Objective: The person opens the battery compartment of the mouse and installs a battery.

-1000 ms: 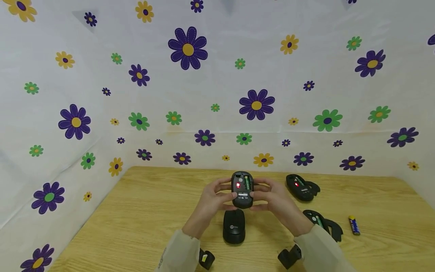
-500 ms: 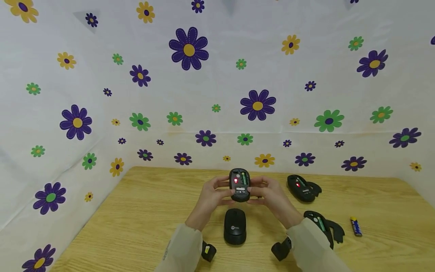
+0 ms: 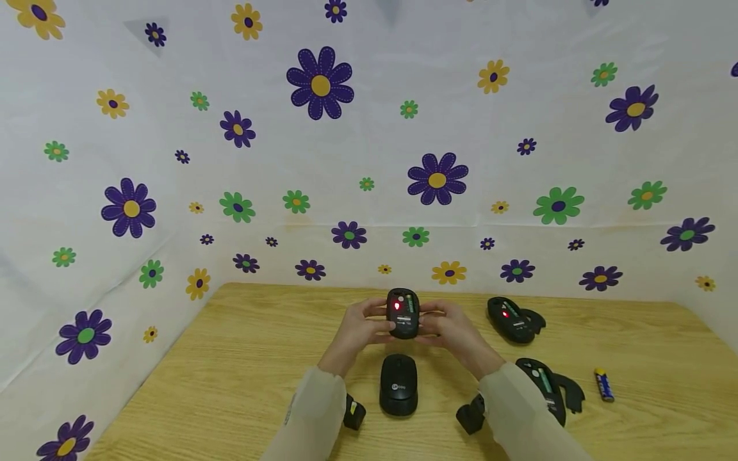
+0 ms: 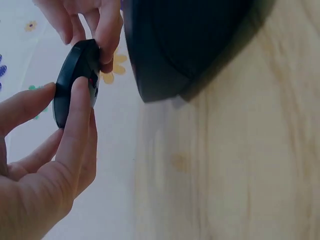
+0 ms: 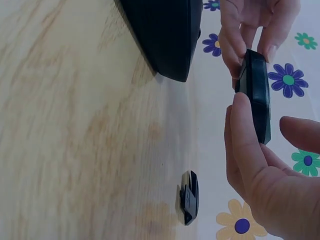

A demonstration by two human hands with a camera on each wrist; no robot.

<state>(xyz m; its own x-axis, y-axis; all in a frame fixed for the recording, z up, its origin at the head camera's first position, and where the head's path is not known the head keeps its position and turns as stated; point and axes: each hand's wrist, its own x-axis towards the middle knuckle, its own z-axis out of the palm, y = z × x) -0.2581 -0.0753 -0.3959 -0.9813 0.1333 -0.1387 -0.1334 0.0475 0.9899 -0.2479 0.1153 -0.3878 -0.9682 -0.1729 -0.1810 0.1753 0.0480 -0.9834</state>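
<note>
A black computer mouse (image 3: 403, 313) is held up above the table, its underside towards me. A red light glows there, and a green battery (image 3: 410, 303) lies in the uncovered compartment. My left hand (image 3: 360, 331) grips its left side between thumb and fingers. From the right, my right hand (image 3: 452, 330) holds the opposite edge with its fingers; its thumb (image 5: 300, 132) stands a little off the mouse in the right wrist view. Just below on the table sits a second black mouse (image 3: 398, 385), right way up.
To the right lie two upturned mice, the far one (image 3: 510, 319) glowing red, the near one (image 3: 541, 384) with a green battery; each has a black cover beside it. A blue-and-yellow battery (image 3: 604, 385) lies further right. Flowered white cloth (image 3: 369, 141) stands behind the wooden table (image 3: 242, 358).
The held mouse has moved slightly left and away from the mouse below. My right thumb has shifted from its underside to the edge. Both forearms have come closer together.
</note>
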